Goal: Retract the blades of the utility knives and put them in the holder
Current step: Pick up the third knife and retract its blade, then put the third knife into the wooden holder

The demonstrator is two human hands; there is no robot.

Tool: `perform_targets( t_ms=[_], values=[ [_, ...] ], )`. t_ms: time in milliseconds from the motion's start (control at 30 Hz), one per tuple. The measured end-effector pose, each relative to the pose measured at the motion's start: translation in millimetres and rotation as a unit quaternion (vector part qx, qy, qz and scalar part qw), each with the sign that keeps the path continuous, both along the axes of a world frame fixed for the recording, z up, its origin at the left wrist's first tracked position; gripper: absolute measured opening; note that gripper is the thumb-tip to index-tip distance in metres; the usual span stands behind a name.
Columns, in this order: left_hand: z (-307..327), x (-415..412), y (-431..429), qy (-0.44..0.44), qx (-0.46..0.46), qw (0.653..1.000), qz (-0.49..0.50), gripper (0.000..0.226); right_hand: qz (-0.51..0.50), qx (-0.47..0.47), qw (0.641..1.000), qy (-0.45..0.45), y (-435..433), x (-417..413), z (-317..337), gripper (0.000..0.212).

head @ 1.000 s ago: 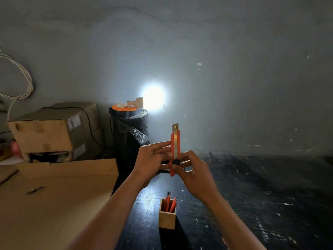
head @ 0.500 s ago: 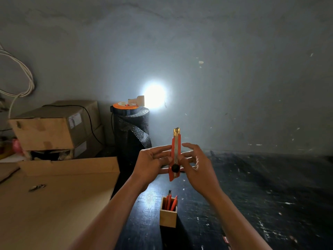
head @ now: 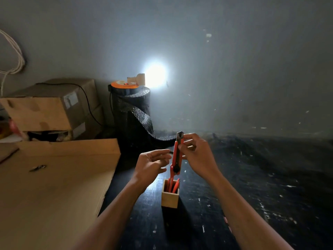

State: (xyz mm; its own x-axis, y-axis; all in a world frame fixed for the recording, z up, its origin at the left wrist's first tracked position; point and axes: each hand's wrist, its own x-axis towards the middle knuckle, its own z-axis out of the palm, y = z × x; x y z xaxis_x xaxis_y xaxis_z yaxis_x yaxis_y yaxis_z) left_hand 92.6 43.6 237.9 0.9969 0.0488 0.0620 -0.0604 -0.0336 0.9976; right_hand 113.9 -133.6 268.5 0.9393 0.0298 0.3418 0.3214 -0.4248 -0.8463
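My right hand [head: 197,156] pinches the top end of an orange utility knife [head: 177,156] and holds it upright. The knife's black knob faces me and its lower tip dips into the small wooden holder [head: 170,197] on the dark table. Other orange knives [head: 175,186] stand inside the holder. My left hand [head: 150,166] hovers just left of the knife with its fingers spread, apart from it. No blade shows beyond the knife's dark tip.
A large cardboard sheet [head: 54,186] covers the table's left side. Stacked cardboard boxes [head: 48,107] and a black roll of bubble wrap [head: 131,112] stand at the back left, under a bright lamp glare on the wall. The dark tabletop [head: 261,177] stretches to the right.
The knife was held high in both hands with its blade out. The blade has gone in, my left hand has let go, and my right hand has lowered the knife into the holder.
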Motion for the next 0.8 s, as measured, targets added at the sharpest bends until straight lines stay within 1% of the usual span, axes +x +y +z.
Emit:
perform_targets(
  t_ms=[133,300,467,633,800],
  values=[
    [-55,18,9,0.067,0.054,0.996,0.033,0.032,-0.007,0.008,1.000,0.024,-1,15,-32,0.011],
    [-113,31,11,0.123,0.159,0.979,0.017,0.050,-0.022,-0.020,0.999,0.045,3,38,-80,0.003],
    [-151,49,9,0.183,0.220,0.958,-0.018,0.065,-0.035,-0.065,0.994,0.086,10,62,-120,0.007],
    [-172,68,3,0.210,0.254,0.943,-0.037,0.075,-0.037,-0.091,0.989,0.113,16,83,-151,0.008],
    [-184,78,-5,0.225,0.245,0.942,-0.048,0.079,-0.030,-0.113,0.981,0.154,22,92,-173,0.006]
  ],
)
